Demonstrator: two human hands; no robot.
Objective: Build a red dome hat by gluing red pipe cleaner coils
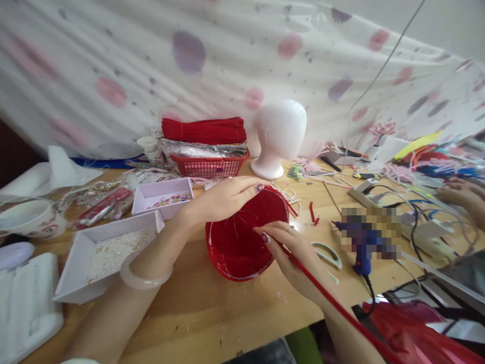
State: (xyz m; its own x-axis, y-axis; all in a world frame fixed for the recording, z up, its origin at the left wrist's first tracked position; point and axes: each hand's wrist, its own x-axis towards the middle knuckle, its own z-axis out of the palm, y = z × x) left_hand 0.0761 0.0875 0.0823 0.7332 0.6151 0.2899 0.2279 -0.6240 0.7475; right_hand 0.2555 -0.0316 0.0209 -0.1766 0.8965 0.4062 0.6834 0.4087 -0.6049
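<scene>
White curtain, spotted pink and purple, backs one wooden table in my feed. At the near middle I count one red cap, hollow side towards me. I see the wearer's left hand gripping its far rim, most of those fingers hidden; the right hand pinches one long red strip at the cap's right side. To the left I count two white boxes: the nearer box holds pale beads, the farther box coloured gems, both too many to count. Far middle, I have one red basket left of one white head form. At right are one blue glue gun, partly pixelated, and one co-worker's hand. Red marks on the one left-hand bowl are too small for me to read.
</scene>
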